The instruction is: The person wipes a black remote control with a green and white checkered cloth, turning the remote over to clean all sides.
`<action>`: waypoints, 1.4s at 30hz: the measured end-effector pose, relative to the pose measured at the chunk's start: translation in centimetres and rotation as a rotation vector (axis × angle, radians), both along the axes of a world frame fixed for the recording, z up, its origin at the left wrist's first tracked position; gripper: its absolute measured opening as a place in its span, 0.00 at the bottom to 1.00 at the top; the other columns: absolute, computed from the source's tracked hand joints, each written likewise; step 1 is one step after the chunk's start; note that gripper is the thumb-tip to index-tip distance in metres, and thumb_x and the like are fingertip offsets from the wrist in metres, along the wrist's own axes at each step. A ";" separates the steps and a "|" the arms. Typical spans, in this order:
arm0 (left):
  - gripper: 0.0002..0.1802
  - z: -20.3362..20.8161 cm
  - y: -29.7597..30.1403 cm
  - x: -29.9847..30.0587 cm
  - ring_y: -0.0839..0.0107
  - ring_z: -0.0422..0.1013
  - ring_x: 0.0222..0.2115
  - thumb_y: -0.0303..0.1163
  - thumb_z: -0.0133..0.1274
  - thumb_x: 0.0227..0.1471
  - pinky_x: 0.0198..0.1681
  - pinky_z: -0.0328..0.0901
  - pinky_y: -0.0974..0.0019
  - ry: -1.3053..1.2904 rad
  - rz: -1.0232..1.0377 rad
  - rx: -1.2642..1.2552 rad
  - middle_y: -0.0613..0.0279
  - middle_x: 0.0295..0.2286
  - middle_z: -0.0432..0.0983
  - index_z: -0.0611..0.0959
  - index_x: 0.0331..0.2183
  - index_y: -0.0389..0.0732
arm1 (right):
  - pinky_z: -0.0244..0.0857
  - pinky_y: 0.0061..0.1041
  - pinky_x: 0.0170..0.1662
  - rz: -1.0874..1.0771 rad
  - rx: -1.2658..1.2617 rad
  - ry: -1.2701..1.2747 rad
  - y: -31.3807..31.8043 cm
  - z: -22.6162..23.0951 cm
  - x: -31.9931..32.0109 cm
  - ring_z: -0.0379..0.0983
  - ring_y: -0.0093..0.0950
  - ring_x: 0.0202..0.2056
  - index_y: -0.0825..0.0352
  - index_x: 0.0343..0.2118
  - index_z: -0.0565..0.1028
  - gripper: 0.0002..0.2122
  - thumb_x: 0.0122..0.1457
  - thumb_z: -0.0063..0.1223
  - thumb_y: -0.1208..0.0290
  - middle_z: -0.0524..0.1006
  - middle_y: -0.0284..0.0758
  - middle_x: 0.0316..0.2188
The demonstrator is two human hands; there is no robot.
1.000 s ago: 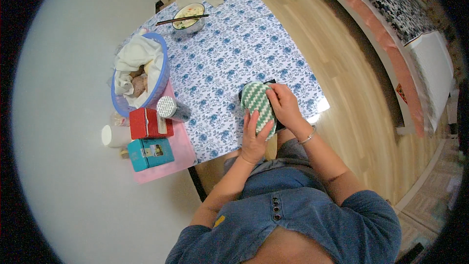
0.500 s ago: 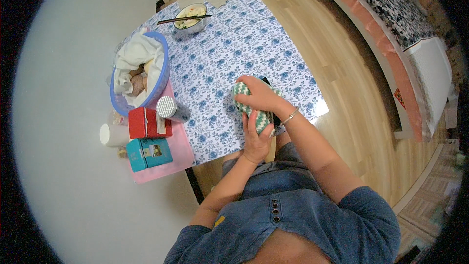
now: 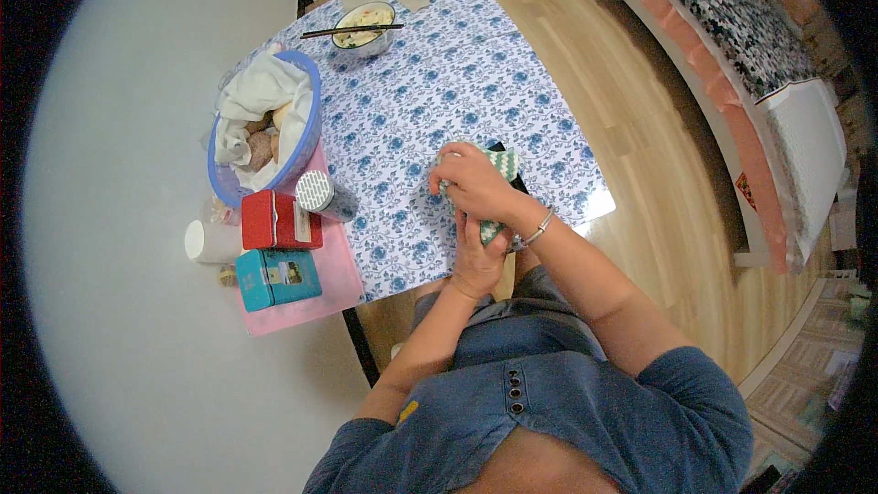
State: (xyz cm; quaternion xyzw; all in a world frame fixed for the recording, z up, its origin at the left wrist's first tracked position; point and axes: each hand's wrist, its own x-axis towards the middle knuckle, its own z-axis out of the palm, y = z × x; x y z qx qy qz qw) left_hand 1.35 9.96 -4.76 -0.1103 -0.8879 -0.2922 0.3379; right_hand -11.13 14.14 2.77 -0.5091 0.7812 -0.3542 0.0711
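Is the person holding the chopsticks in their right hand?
No, the chopsticks lie across the bowl, while the right hand is on the green-and-white zigzag piece.

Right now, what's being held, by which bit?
A green-and-white zigzag piece: the left hand grips its near end; the right hand covers its far part, grip unclear.

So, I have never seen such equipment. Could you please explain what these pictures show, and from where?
There is no machine arm here, only a person's bare left hand and right hand. The view comes from a wide fisheye camera on the person's head, looking down, so straight edges bend. Both hands hold a green-and-white item, partly hidden. On the flowered table are a bowl with chopsticks across it, a blue basket, a red box and a teal box.
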 end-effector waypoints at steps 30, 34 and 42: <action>0.07 2.3 -2.7 3.4 0.51 0.66 0.40 0.25 0.56 0.30 0.47 0.58 0.50 -0.220 0.057 -0.073 0.45 0.36 0.70 0.78 0.19 0.33 | 0.56 0.35 0.53 -0.408 -0.251 0.095 6.5 -4.3 9.0 0.58 0.46 0.53 0.75 0.52 0.56 0.31 0.45 0.56 0.70 0.60 0.52 0.52; 0.07 2.8 -3.0 3.0 0.48 0.67 0.36 0.24 0.56 0.27 0.40 0.62 0.51 -0.202 -0.015 -0.069 0.43 0.35 0.69 0.76 0.16 0.32 | 0.54 0.36 0.55 -0.414 -0.310 0.078 6.8 -5.1 9.3 0.57 0.46 0.54 0.74 0.52 0.56 0.30 0.46 0.55 0.73 0.60 0.51 0.53; 0.08 5.1 -3.5 3.6 0.57 0.68 0.31 0.29 0.60 0.30 0.31 0.62 0.57 -0.380 -0.088 -0.179 0.53 0.33 0.72 0.78 0.17 0.37 | 0.54 0.35 0.54 -0.329 -0.297 -0.114 9.9 -5.3 9.6 0.59 0.44 0.52 0.72 0.50 0.61 0.23 0.49 0.48 0.80 0.62 0.47 0.51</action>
